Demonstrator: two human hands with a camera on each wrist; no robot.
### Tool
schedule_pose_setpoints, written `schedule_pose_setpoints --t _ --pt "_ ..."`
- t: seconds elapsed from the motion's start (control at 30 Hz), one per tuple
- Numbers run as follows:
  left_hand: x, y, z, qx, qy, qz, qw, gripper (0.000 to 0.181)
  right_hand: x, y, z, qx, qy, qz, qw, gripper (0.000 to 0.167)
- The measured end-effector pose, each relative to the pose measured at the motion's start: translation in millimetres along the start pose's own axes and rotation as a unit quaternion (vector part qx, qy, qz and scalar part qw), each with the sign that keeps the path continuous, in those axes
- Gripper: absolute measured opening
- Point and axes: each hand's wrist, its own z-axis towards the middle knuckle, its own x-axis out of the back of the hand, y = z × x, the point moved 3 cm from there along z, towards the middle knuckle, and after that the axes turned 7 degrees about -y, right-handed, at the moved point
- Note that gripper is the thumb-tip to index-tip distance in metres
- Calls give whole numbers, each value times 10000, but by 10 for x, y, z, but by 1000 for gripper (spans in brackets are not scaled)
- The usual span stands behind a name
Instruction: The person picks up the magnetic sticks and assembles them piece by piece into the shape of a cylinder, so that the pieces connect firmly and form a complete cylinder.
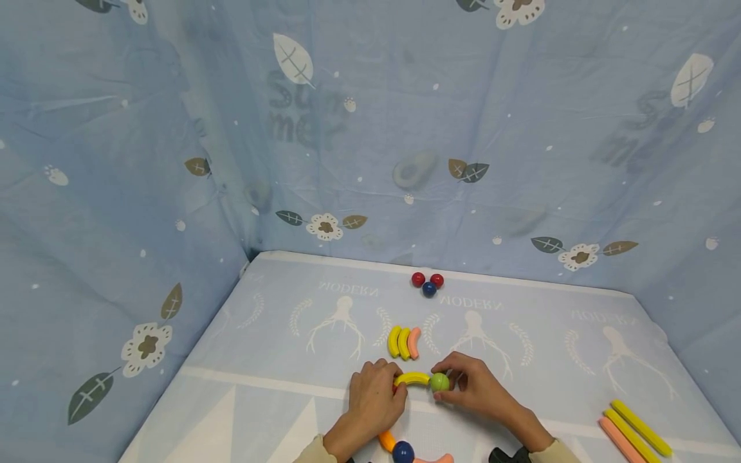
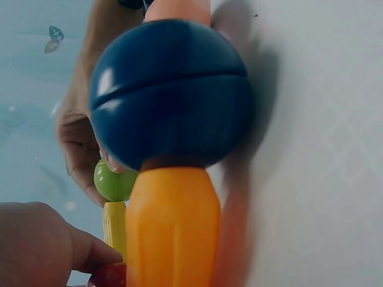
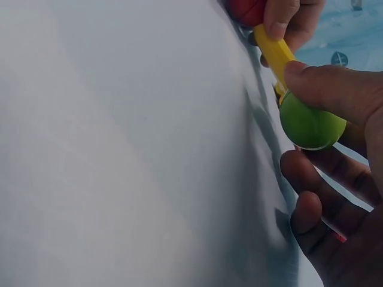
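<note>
My left hand (image 1: 376, 395) pinches a red ball (image 2: 109, 275) that is mostly hidden behind its fingers. A curved yellow stick (image 1: 413, 378) runs from that ball to a green ball (image 1: 440, 382). The right hand (image 1: 471, 386) grips the green ball between thumb and fingers, and its thumb touches the end of the yellow stick in the right wrist view. Nearer the body, a curved orange stick (image 2: 173, 227) leads from the red ball's side to a blue ball (image 2: 173, 92). On the blue ball's other side sits a pink stick (image 1: 435, 459), partly cut off by the frame.
Beyond the hands lie two curved yellow sticks (image 1: 399, 342) and a curved pink stick (image 1: 413, 343). Farther back are two red balls (image 1: 418, 279) and a blue ball (image 1: 429, 289). Straight yellow sticks (image 1: 641, 427) and a pink one (image 1: 621, 440) lie at the right.
</note>
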Motion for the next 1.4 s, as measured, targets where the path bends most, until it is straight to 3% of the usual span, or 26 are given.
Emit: schedule_pose_setpoints --t 0.27,0.5,0.83,0.93,1.03,1.13,1.2,1.3,1.4 --pt "-1 -5 -1 31 -125 -60 9999 14 -52 -6 -9 -415 -200 64 9989 36" --pt "-2 -28 11 33 -277 -51 9996 16 -52 -14 12 -369 -358 -31 9987 36" --pt "31 -2 71 -316 -266 37 9991 11 -59 -19 49 -424 -565 -124 9974 37" --pt "26 8 91 -423 -290 65 9987 10 -56 -39 14 -444 -430 -293 9977 36" --pt "28 14 102 -467 -282 122 9984 9 -31 -127 -70 -572 51 -785 9953 33" --pt "35 15 100 -485 -284 133 9983 9 -38 -319 -208 -1044 702 -1329 9831 23" --pt "41 10 91 -455 -280 119 9985 9 -92 -481 -312 -1558 915 -1444 9729 13" --pt "47 -3 80 -409 -284 124 9987 10 -241 -678 -469 -2459 690 -1411 9565 18" --pt "40 -16 79 -435 -255 105 9987 10 -414 -744 -617 -3345 221 -1370 9321 25"
